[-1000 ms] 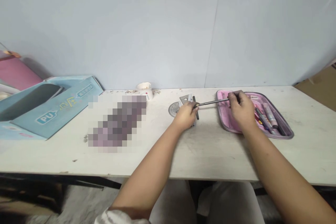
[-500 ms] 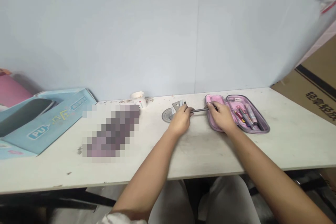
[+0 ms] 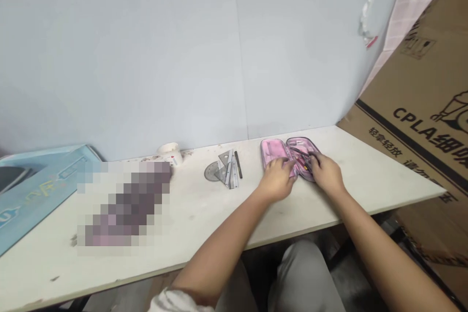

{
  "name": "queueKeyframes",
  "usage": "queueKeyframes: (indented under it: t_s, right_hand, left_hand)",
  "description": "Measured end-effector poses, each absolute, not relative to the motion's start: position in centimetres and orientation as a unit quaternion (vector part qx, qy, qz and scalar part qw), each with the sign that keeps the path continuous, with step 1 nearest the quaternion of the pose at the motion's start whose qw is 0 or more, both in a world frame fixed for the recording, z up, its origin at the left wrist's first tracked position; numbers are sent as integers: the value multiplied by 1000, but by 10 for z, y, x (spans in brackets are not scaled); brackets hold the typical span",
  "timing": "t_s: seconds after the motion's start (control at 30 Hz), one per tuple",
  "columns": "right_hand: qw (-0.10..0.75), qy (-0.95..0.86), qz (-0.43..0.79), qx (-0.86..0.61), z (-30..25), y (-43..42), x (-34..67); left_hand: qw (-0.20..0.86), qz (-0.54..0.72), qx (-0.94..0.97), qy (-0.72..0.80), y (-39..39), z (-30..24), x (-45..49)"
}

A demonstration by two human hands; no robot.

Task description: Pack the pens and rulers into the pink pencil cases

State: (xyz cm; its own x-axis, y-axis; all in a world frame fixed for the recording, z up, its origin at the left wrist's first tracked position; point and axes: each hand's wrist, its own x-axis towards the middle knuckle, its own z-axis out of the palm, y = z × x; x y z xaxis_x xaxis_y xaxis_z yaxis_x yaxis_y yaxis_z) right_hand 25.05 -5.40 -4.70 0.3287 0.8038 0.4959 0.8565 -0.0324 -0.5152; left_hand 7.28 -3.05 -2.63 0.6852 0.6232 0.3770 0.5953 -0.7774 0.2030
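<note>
Left hand [image 3: 278, 180] lies fingers-narrow on the open pink pencil case [image 3: 270, 146]. Right hand [image 3: 327, 174] sits at a thin dark rod [image 3: 300, 151] inside; can't tell if gripped.

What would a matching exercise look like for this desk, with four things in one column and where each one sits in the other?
Things:
1. Protractor
2. Open pink pencil case
3. White cup
4. Printed cardboard box

Places:
A. At the table's back edge, by the wall
B. Beneath the left hand and right hand
C. Beyond the table's right end
D. Beside a set square

Pairs: 1-D, 2-B, 3-A, 4-C
</note>
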Motion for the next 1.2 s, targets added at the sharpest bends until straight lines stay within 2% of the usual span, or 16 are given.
queueKeyframes:
  t_s: [0.07, 0.13, 0.27, 0.5, 0.7, 1.0, 1.2]
  right_hand:
    - [287, -606, -82, -737, -47, -56, 253]
    - [234, -616, -118, -743, -45, -57, 251]
    - [220, -656, -125, -711, -34, -48, 225]
    - [181, -767, -91, -609, -26, -23, 119]
    - [108, -794, -84, -592, -33, -6, 71]
    - [174, -736, -164, -634, -27, -25, 121]
    - [161, -680, -226, -679, -24, -49, 198]
  left_hand:
    - [37, 198, 927, 317, -33, -29, 77]
    - [33, 190, 928, 319, -32, -30, 71]
    - [20, 197, 906, 373, -22, -25, 37]
    - [-21, 197, 826, 528, -10, -34, -36]
    - [-33, 148, 829, 538, -12, -53, -56]
    - [-7, 199, 873, 446, -16, -35, -10]
    - [19, 207, 903, 376, -20, -29, 71]
